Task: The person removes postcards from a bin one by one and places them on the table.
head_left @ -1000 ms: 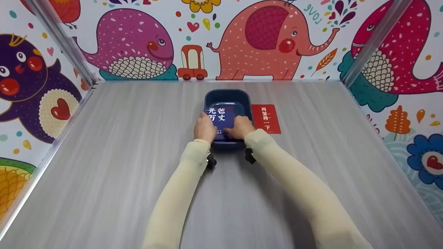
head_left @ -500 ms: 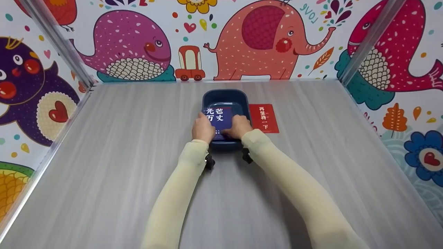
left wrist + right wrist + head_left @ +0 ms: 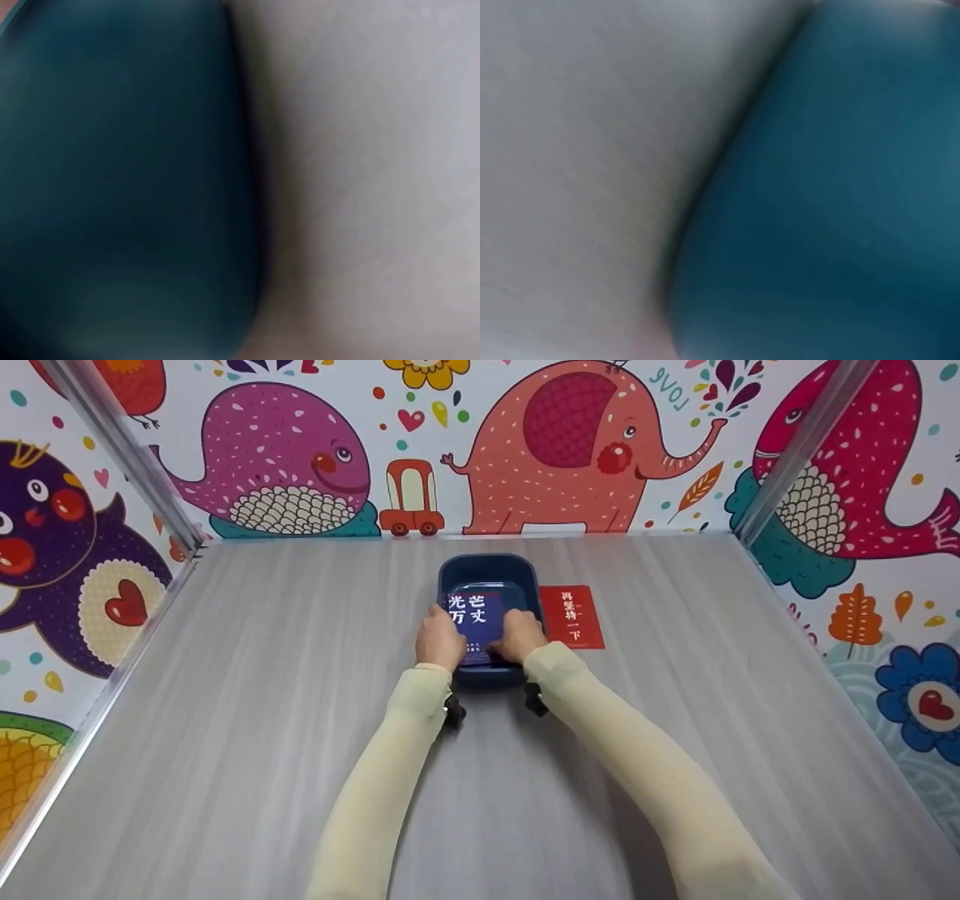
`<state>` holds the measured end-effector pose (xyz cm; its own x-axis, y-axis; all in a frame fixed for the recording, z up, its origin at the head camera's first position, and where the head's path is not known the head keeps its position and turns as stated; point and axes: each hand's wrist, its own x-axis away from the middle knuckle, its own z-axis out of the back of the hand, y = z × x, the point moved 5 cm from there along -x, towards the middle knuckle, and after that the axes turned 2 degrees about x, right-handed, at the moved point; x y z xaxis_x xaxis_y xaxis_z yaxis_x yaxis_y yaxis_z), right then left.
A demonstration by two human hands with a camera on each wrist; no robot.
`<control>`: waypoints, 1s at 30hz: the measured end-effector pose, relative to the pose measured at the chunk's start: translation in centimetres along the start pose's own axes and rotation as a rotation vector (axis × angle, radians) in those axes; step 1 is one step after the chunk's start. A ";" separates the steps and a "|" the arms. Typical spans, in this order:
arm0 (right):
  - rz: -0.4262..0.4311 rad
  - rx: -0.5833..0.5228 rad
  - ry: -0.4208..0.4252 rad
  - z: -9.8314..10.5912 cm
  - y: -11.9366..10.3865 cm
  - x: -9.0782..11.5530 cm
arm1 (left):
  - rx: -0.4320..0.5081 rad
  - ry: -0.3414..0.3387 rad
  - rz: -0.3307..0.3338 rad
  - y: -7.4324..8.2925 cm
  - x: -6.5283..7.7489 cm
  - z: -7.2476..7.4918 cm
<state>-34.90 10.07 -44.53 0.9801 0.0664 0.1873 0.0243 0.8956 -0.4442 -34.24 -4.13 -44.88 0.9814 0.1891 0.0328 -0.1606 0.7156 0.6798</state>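
Observation:
A dark blue rectangular tray (image 3: 491, 568) stands on the table toward the back. A small blue notebook (image 3: 478, 622) with white characters lies tilted over the tray's near half; its thickness cannot be told. My left hand (image 3: 440, 637) pinches the notebook's left side, over the tray's left rim. At the opposite side my right hand (image 3: 520, 634) grips it, thumb lying across the cover. Most fingertips are hidden. Close up, the left wrist view shows the tray's side wall (image 3: 127, 180), and the right wrist view a similar blue wall (image 3: 832, 195).
A red notebook (image 3: 574, 617) with white characters lies flat just right of the tray. Grey wood-grain table (image 3: 300, 675) surrounds the tray. Cartoon-printed walls (image 3: 420, 420) stand behind and at both sides, with metal strips at the corners.
The notebook has shifted slightly to the right between my hands, and my right thumb has drawn back a little. The tray stays put; the whole view shifted slightly early on.

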 end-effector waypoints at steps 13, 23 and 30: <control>0.014 -0.052 0.105 0.8 0.2 0.1 | -0.002 -0.008 0.009 0.0 0.1 0.0; -0.022 -0.283 0.115 1.1 0.6 -0.2 | 0.003 -0.007 0.023 -0.3 0.1 0.2; -0.100 -0.490 0.054 1.1 1.2 -0.4 | 0.014 -0.018 0.024 -0.1 0.1 0.0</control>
<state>-35.49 11.61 -44.15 0.9767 -0.0434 0.2102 0.1955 0.5836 -0.7882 -34.17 -4.18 -44.93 0.9790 0.1941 0.0622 -0.1829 0.7016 0.6887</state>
